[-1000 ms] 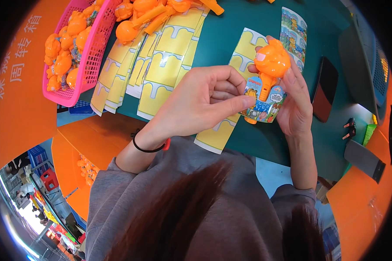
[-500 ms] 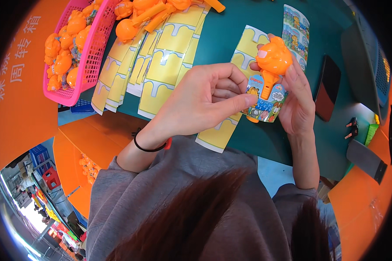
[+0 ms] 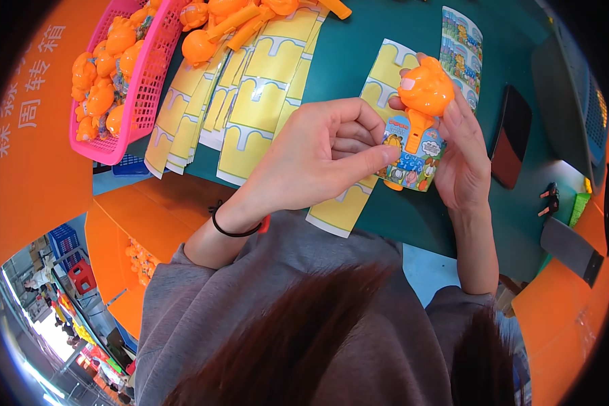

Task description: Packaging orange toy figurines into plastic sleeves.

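While the right grip [image 3: 463, 155] grasps the orange toy [image 3: 426, 88] above the counter [image 3: 402, 220], the left grip [image 3: 331, 152] pinches the left edge of its printed label [image 3: 411, 163] — already set against the stem [image 3: 413, 139], edge apparently not yet secured — and further toys [image 3: 100, 98] lie in the pink basket [image 3: 144, 101].

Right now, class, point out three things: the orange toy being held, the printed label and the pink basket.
Orange toy [image 3: 427, 88]: head view, middle of its rounded end.
Printed label [image 3: 411, 164]: head view, its lower middle part.
Pink basket [image 3: 146, 91]: head view, its perforated side wall.
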Demonstrator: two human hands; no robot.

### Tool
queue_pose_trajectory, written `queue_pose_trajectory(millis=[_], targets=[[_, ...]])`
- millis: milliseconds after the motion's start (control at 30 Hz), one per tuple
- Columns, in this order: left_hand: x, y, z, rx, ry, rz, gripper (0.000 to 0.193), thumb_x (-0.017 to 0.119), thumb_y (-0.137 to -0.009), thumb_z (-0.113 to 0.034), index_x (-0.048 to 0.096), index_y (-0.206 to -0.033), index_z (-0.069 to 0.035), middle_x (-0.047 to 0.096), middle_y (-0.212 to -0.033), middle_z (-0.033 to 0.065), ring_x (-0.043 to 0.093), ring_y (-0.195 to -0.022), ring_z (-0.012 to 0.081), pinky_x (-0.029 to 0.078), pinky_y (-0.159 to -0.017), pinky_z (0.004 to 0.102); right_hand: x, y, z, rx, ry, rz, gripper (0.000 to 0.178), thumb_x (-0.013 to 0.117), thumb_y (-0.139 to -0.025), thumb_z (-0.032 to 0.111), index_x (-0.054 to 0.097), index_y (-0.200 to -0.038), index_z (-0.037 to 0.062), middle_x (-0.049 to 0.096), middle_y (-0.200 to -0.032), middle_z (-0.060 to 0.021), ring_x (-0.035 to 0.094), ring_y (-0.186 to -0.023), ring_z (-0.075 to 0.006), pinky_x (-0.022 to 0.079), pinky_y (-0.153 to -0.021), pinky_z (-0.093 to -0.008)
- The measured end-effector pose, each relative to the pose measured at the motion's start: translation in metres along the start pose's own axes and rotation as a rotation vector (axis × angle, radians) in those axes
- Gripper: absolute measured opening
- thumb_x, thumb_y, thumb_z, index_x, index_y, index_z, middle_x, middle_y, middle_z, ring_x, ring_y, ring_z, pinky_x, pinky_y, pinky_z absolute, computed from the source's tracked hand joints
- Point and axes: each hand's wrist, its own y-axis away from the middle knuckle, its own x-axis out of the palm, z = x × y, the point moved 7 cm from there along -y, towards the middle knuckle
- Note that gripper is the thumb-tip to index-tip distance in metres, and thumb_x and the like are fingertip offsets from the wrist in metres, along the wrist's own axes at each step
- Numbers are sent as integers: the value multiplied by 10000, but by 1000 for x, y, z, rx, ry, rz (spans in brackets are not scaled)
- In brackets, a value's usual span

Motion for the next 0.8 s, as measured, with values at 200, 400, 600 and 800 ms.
queue_pose_trajectory(millis=[200, 400, 600, 800], targets=[[1, -1, 3, -21, -50, -31, 263, 746, -784, 21, 538, -942, -11, 663, -914, 49, 675, -892, 118, 552, -784, 214, -2, 0, -2, 10, 7, -21, 519, 522, -959, 208, 376, -1402, -19, 599, -1183, -198, 599, -1131, -260, 483, -964, -353], [-3, -2, 15, -43, -59, -102, 426, 793, -729, 17, 533, -1064, -10, 672, -901, 76, 684, -850, 129, 555, -778, 225, 3, 0, 2, -37, 34, 10, 516, 548, -951, 164, 368, -1394, -31, 553, -1244, -186, 589, -1148, -274, 497, -948, -357], [-10, -7, 7, -30, -2, -151, 839, 823, -690, -7, 330, -1368, -47, 674, -873, 83, 682, -837, 139, 538, -771, 239, 6, 3, 0, -28, 107, -29, 624, 538, -953, 222, 238, -1441, -26, 481, -1331, -209, 500, -1258, -342, 442, -1027, -419], [-23, 0, 5, 114, -25, -235, 785, 814, -700, -23, 349, -1332, -51, 685, -898, 111, 656, -857, 116, 523, -739, 238, 0, 2, 27, -213, 411, 4, 675, 640, -824, 65, 310, -1411, 21, 503, -1304, -181, 516, -1202, -265, 388, -1039, -375]])
